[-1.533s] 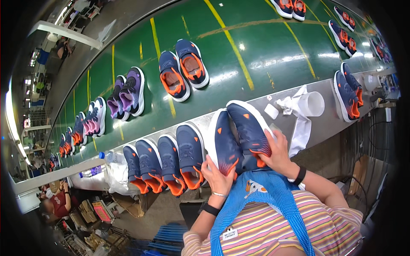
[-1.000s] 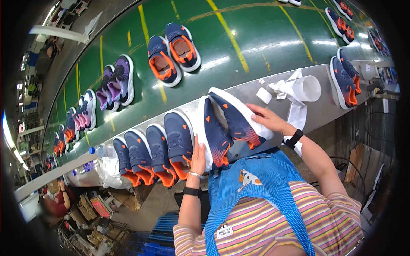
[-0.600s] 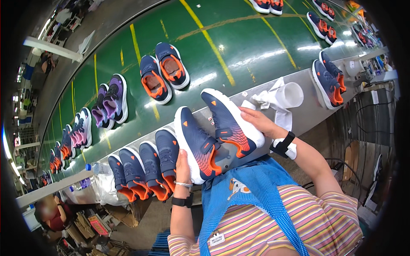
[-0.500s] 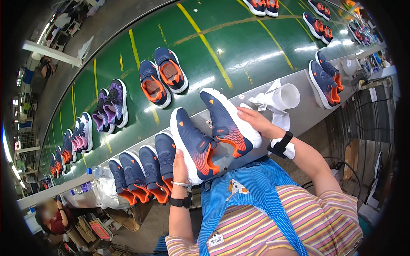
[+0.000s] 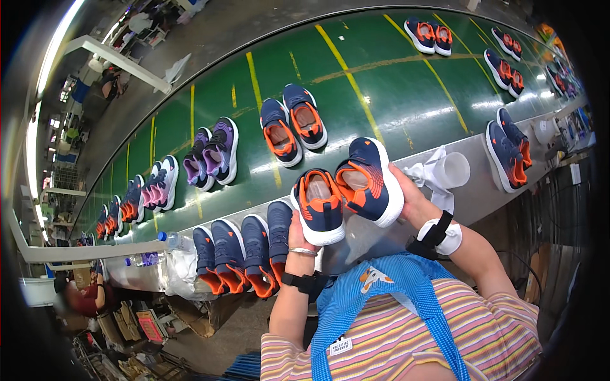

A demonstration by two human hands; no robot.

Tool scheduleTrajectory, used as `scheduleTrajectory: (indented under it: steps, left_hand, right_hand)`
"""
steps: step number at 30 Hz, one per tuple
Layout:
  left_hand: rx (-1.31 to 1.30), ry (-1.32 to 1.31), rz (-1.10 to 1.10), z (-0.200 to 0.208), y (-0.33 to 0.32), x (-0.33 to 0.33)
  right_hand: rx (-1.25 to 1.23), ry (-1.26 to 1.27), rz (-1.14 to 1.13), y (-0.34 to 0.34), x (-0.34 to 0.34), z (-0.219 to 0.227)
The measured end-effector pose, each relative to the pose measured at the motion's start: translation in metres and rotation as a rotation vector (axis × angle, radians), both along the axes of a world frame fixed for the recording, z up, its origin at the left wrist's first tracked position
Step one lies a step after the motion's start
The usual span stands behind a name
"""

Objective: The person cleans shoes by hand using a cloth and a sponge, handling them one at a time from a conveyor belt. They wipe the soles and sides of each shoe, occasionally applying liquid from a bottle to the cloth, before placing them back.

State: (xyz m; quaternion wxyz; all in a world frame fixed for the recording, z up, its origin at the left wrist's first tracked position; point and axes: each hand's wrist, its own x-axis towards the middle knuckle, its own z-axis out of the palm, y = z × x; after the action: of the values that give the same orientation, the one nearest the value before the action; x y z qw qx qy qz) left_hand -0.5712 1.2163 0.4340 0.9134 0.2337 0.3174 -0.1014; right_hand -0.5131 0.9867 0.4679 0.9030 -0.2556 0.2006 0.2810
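Note:
Two navy sneakers with orange lining and white soles are held up side by side over the metal ledge, heels toward me. My left hand [image 5: 298, 233] is closed on the outer side of the left sneaker [image 5: 319, 214]. Around the sole of the right sneaker [image 5: 372, 184], my right hand [image 5: 408, 193] is closed. Both shoes tilt so that their orange openings show. Just left of my left hand, several matching navy sneakers [image 5: 227, 244] stand in a row on the ledge. Most of the fingers are hidden behind the shoes.
A green conveyor belt [image 5: 356, 95] with yellow lines carries pairs of sneakers, including a purple pair [image 5: 219, 152] and a navy pair [image 5: 305, 117]. On the metal ledge [image 5: 470, 190] are a white cup-like roll [image 5: 452, 170], another navy pair [image 5: 506, 152] and a plastic bottle [image 5: 175, 240].
Both held sneakers have tipped, so their openings and heels now face me instead of their uppers and toes. The view has shifted, moving the surroundings rightward and down.

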Motion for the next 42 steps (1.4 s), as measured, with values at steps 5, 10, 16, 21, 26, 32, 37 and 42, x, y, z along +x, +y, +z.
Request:
scheduleTrajectory:
  steps: [5, 10, 16, 21, 26, 32, 37, 42]
  left_hand:
    - [0.075, -0.082, -0.089, -0.017, 0.0, -0.009]
    - [0.549, -0.041, -0.305, -0.026, -0.003, -0.023]
    - [-0.045, -0.08, -0.202, -0.089, 0.038, -0.054]
    - [-0.078, -0.102, -0.145, -0.049, 0.015, -0.041]
    - [0.036, -0.2, -0.217, -0.049, 0.028, -0.036]
    - [0.134, -0.137, -0.303, -0.051, 0.031, -0.015]
    - [0.108, -0.208, -0.432, -0.048, 0.016, 0.033]
    - [0.258, -0.27, -0.449, -0.001, -0.057, 0.14]
  right_hand:
    - [-0.221, -0.148, 0.182, -0.004, -0.007, -0.024]
    - [-0.334, -0.196, 0.211, 0.008, -0.014, -0.033]
    - [-0.33, -0.232, 0.229, -0.001, -0.032, -0.044]
    - [-0.264, -0.112, 0.221, -0.008, -0.032, -0.034]
    - [-0.213, -0.187, 0.297, -0.003, -0.024, -0.032]
    - [-0.217, -0.143, 0.256, -0.01, -0.013, -0.028]
    - [-0.25, -0.189, 0.193, -0.037, 0.025, -0.001]
    - [-0.493, -0.208, 0.066, -0.093, 0.105, 0.022]
